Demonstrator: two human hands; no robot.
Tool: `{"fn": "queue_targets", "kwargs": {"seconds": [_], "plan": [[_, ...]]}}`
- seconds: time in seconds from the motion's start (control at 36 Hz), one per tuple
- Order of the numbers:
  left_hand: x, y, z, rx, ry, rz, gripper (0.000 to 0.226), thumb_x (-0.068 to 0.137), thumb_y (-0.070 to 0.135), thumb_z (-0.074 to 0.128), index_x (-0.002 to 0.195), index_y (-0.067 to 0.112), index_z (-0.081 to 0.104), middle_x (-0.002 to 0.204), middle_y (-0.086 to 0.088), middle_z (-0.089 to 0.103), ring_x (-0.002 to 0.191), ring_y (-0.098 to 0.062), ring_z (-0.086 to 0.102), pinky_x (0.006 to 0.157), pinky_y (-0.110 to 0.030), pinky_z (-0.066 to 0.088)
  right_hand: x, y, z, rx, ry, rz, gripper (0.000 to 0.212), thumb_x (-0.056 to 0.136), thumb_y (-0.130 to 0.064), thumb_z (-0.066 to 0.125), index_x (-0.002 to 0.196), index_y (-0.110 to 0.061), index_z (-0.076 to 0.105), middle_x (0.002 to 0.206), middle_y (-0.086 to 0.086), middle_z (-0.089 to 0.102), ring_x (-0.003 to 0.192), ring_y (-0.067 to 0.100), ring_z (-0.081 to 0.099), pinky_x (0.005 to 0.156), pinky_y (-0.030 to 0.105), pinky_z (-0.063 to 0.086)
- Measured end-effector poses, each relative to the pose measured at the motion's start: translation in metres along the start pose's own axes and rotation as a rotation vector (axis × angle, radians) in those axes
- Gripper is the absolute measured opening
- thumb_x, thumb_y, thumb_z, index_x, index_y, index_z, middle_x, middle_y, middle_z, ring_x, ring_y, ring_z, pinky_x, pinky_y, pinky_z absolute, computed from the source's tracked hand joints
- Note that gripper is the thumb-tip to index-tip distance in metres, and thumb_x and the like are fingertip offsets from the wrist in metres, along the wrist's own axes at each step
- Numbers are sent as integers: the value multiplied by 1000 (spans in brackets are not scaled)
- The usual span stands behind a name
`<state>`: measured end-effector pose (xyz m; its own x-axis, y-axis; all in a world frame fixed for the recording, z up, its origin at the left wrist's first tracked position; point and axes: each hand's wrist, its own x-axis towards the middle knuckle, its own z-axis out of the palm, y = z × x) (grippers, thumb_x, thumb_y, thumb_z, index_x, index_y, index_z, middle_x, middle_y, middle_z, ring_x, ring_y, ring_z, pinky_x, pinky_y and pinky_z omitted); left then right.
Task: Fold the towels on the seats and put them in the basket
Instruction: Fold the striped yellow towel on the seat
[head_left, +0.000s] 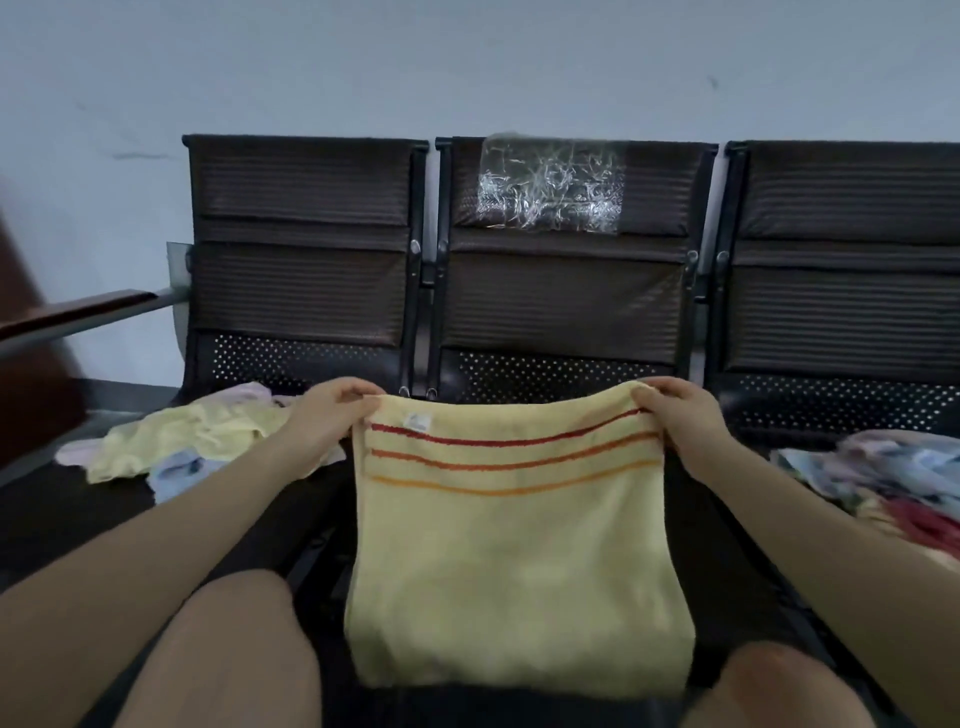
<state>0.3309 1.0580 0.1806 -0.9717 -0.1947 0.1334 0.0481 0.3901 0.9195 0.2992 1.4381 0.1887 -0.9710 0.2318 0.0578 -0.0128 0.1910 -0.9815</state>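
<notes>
A pale yellow towel (514, 561) with three red and orange stripes hangs spread in front of the middle seat (561, 374). My left hand (332, 410) pinches its upper left corner. Its upper right corner is pinched by my right hand (680, 410). The towel's lower edge hangs between my knees. No basket is in view.
A loose heap of yellow, pink and blue towels (197, 441) lies on the left seat. Another pile of mixed towels (893, 483) lies on the right seat. The dark seat backs stand against a pale wall. An armrest (78, 312) juts out at the left.
</notes>
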Motion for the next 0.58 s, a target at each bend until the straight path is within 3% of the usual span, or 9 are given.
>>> {"fn": "queue_targets", "kwargs": {"seconds": [0.08, 0.19, 0.36, 0.5, 0.58], "plan": [[9, -21, 14, 21, 17, -26, 12, 92, 11, 62, 91, 22, 68, 95, -2, 68, 91, -17, 62, 80, -27, 49, 3, 21, 8, -20, 5, 20, 13, 92, -16, 63, 104, -17, 68, 99, 4, 67, 91, 20, 63, 73, 32, 55], [31, -38, 27, 41, 62, -66, 12, 92, 13, 61, 99, 18, 69, 99, -1, 68, 98, -19, 62, 88, -31, 50, 17, 35, 17, -45, 1, 46, 14, 93, -14, 61, 105, -17, 66, 94, 0, 63, 84, 15, 61, 63, 25, 50], [69, -54, 51, 127, 116, -87, 18, 93, 13, 59, 108, 13, 68, 100, 0, 65, 86, -10, 56, 68, -23, 44, 55, 53, 34, -168, -13, -4, 15, 92, -16, 61, 106, -20, 67, 93, -3, 64, 86, 15, 60, 77, 33, 53], [110, -77, 67, 159, 125, -119, 19, 93, 11, 58, 109, 12, 68, 103, -2, 65, 96, -16, 58, 79, -24, 44, 94, 76, 56, -240, 5, -7, 21, 93, -18, 59, 113, -20, 66, 97, -4, 62, 86, 11, 56, 74, 26, 48], [136, -96, 77, 219, 154, -126, 18, 93, 11, 57, 107, 16, 69, 109, -3, 66, 102, -18, 58, 88, -29, 46, 119, 95, 69, -275, 17, -1, 24, 94, -18, 56, 116, -19, 65, 102, -2, 62, 80, 4, 54, 64, 18, 43]]}}
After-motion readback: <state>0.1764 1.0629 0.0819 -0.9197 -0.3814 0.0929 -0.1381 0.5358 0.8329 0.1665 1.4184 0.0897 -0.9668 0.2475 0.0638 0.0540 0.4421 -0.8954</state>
